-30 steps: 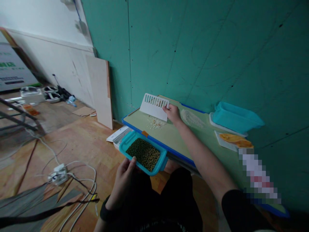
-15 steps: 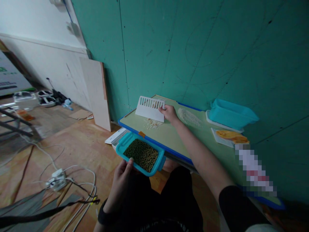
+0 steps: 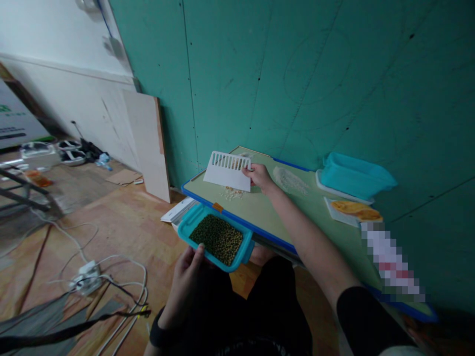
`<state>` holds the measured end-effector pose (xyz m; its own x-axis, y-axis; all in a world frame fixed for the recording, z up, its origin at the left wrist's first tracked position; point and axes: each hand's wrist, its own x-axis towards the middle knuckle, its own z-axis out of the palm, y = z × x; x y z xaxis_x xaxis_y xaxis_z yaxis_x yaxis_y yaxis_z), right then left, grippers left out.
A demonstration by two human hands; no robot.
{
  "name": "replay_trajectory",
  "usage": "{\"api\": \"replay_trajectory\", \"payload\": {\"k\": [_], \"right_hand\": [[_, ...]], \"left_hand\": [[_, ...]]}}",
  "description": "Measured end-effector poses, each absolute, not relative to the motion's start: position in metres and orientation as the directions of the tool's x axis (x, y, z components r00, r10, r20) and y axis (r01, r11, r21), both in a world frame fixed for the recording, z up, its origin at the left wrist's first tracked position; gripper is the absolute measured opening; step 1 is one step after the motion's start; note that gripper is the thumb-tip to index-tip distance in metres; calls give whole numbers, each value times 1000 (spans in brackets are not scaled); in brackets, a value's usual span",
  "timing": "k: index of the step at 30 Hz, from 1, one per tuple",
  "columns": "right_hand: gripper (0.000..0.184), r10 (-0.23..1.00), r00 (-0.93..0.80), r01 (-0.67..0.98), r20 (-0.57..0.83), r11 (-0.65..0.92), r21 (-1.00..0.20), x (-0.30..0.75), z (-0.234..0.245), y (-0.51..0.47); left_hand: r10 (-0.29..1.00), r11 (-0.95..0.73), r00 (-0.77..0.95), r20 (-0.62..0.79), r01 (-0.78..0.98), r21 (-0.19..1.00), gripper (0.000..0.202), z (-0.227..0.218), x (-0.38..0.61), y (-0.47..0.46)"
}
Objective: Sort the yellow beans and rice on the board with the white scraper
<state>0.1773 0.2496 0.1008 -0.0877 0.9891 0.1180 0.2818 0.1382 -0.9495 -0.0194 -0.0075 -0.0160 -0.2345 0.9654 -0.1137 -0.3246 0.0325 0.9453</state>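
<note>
My left hand (image 3: 190, 266) grips the near rim of a turquoise plastic tub (image 3: 185, 236), thumb over the edge. Dark green beans (image 3: 208, 230) and paler tan beans (image 3: 230, 243) lie side by side in the tub, which is held just off the table's front edge. In my right hand (image 3: 260, 176) is a white slotted plastic scraper (image 3: 227, 177), pinched at its right end and tilted with its row of slots at the top. Pale grains and tan bits (image 3: 234, 193) lie on the table under the scraper, which partly hides them.
The green tabletop (image 3: 263, 210) has a blue edge and stands against a green wall. A patch of pale grains (image 3: 289, 179), another turquoise tub (image 3: 356, 173) and a folded yellow cloth (image 3: 356, 210) are on it to the right. Cables and a power strip (image 3: 87, 278) lie on the floor.
My right hand has brought the scraper slightly down and to the left, towards the table's front edge, over more of the pale grains. My left hand and the tub have barely moved.
</note>
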Motion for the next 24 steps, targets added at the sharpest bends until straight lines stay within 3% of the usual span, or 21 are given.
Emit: {"api": "replay_trajectory", "payload": {"k": [7,18,24], "right_hand": [[12,992,-116,221,52,77,-972,173,104,241],[18,991,-131,180,-13,11,-984,172,103,236],[19,989,-144,152,-39,-16,-988,168,107,229]], "left_hand": [[969,26,-224,-100,-312,950,37,-17,-20,-9],[961,70,-228,-158,-351,934,41,-11,-17,-9],[969,32,-218,-114,-348,937,40,-20,-20,-6]]}}
